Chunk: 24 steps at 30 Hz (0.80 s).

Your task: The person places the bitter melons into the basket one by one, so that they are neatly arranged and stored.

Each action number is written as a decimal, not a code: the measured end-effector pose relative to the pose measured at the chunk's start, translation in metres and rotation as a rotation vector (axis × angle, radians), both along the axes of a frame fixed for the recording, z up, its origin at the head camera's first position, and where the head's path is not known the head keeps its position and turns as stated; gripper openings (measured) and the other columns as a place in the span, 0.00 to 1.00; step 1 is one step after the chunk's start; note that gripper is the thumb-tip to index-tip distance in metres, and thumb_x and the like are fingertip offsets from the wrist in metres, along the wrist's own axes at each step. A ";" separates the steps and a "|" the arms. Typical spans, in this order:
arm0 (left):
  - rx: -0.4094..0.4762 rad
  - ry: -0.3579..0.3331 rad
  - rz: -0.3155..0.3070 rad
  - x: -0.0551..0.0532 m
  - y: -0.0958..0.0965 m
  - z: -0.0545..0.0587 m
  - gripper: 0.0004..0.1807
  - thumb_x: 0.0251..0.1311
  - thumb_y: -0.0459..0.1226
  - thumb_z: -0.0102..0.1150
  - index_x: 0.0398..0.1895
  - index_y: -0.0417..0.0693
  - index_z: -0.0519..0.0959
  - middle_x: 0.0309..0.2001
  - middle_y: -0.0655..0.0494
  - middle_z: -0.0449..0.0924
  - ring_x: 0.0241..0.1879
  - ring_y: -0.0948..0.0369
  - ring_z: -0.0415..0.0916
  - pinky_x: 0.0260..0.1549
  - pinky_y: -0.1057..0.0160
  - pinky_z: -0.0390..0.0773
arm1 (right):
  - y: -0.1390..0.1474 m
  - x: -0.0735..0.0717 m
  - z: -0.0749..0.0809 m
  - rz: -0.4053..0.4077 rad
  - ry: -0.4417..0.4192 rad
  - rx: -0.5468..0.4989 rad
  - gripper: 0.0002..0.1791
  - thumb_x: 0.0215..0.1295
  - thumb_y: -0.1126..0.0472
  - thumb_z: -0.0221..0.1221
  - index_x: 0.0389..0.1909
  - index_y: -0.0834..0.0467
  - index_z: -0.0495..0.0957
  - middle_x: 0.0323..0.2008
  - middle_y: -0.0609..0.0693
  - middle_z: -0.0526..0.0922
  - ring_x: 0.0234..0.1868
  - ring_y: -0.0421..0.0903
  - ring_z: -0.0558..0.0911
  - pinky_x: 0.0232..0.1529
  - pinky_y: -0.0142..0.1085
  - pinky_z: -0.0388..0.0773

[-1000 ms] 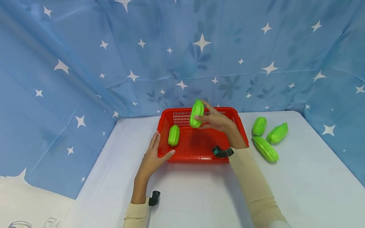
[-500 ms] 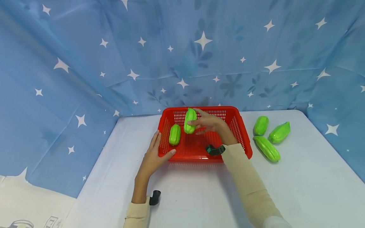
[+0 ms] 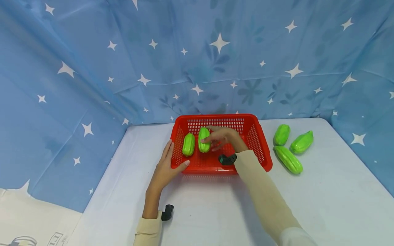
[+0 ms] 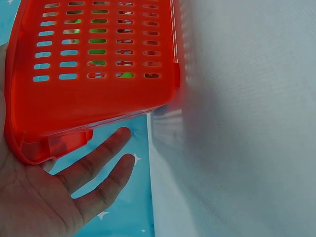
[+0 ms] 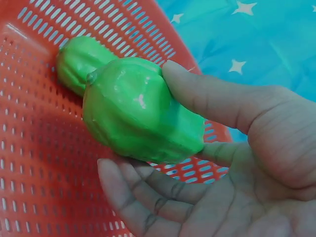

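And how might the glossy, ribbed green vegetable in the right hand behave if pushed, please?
The glossy, ribbed green vegetable seems stiff, undented in the right hand. Its sheen suggests slipperiness; its rounded sides may let it roll.

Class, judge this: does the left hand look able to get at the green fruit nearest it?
Probably yes: the left hand rests against the red basket close to that green fruit; only the wall stands between them, and the top is open. The right hand is beyond it.

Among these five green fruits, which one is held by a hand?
The green fruit in the right hand, inside the red basket. No hand holds its left neighbour there, or the three fruits on the table.
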<state>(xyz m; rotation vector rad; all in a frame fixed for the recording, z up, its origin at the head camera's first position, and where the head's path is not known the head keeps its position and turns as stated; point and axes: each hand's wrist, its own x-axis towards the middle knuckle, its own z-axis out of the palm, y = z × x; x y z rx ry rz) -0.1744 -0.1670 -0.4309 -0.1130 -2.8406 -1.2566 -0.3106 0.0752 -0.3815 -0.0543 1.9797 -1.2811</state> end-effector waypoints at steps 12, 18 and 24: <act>-0.010 -0.007 0.006 0.000 0.000 -0.004 0.58 0.49 0.72 0.57 0.79 0.64 0.44 0.77 0.75 0.37 0.75 0.48 0.53 0.61 0.36 0.68 | -0.014 -0.011 -0.022 0.053 -0.037 0.075 0.51 0.62 0.56 0.66 0.78 0.48 0.42 0.66 0.57 0.64 0.57 0.55 0.75 0.59 0.48 0.78; -0.006 0.007 0.007 -0.001 -0.001 -0.003 0.58 0.49 0.71 0.57 0.79 0.63 0.45 0.77 0.76 0.37 0.76 0.50 0.51 0.63 0.35 0.66 | -0.018 -0.014 -0.026 0.093 0.023 0.149 0.51 0.61 0.53 0.66 0.78 0.51 0.44 0.66 0.57 0.65 0.57 0.55 0.77 0.55 0.46 0.80; -0.005 0.000 0.002 -0.002 -0.001 -0.001 0.58 0.49 0.71 0.58 0.79 0.64 0.44 0.77 0.75 0.37 0.76 0.50 0.51 0.63 0.35 0.66 | -0.021 -0.016 -0.029 0.115 0.064 0.178 0.54 0.60 0.50 0.66 0.78 0.50 0.41 0.65 0.57 0.65 0.57 0.55 0.77 0.55 0.46 0.80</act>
